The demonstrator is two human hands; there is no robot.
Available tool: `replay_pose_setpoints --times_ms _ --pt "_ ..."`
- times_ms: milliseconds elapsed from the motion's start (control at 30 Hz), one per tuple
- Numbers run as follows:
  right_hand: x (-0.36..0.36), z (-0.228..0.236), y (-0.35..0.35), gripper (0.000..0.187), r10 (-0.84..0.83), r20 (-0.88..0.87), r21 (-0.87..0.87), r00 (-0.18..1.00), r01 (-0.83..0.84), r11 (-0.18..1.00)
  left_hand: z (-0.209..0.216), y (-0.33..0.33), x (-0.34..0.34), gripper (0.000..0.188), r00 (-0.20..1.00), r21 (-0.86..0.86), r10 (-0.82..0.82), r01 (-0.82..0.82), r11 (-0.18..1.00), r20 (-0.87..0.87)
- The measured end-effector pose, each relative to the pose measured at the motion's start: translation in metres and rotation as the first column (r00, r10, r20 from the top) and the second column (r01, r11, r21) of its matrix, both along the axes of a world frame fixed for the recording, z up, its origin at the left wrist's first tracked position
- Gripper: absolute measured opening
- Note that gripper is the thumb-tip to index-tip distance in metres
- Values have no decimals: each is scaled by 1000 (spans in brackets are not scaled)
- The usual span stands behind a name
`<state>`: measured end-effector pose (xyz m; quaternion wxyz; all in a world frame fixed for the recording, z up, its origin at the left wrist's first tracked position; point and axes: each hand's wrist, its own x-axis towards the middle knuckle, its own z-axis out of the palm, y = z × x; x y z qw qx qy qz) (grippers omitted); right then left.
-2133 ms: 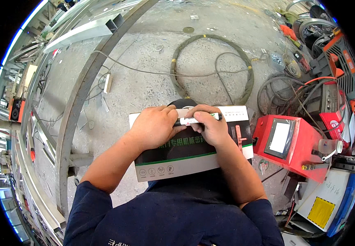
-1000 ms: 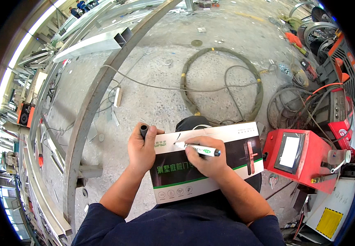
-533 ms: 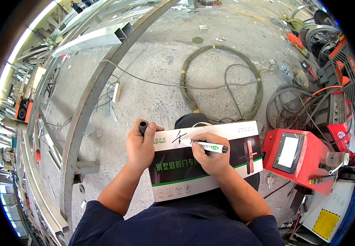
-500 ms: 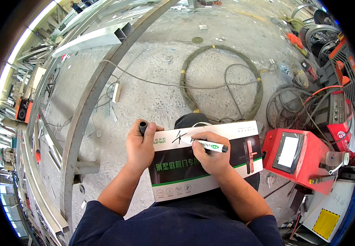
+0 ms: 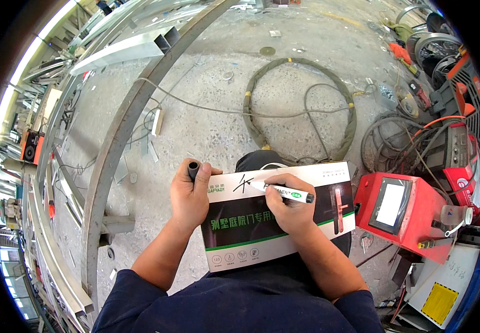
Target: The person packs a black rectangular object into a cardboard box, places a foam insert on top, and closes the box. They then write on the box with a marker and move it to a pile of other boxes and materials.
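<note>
A rough grey concrete floor (image 5: pixel 206 111), bright in daylight, is strewn with scraps and thin wires. A long curved steel beam (image 5: pixel 118 139) sweeps across it, with a square metal tube (image 5: pixel 123 51) beyond, a coiled hose (image 5: pixel 301 94) lying in a ring, and stacked metal profiles (image 5: pixel 40 233) along the edge. A red welding machine (image 5: pixel 400 213) stands among tangled cables (image 5: pixel 395 139).

White/black/green box (image 5: pixel 262 233), red machine (image 5: pixel 398 213)
</note>
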<state>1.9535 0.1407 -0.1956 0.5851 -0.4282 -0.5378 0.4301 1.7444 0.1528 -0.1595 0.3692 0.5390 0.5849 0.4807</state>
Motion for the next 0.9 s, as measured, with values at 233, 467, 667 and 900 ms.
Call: replay_pose_setpoints --times_ms 233,467,667,900 --pt "2 -2 2 5 16 49 28 999 -17 999 -3 2 0 25 1000 -6 -4 4 1000 18" --pt "24 0 6 8 67 -29 -85 997 -70 994 -6 2 -3 25 1000 0 3 -3 1000 -10" --pt "23 -7 9 10 66 18 3 998 -66 998 -3 3 -2 24 1000 1 0 0 1000 -26" --pt "31 -11 5 9 69 56 -44 996 -66 997 -3 1 -1 26 999 8 -5 6 1000 -42"
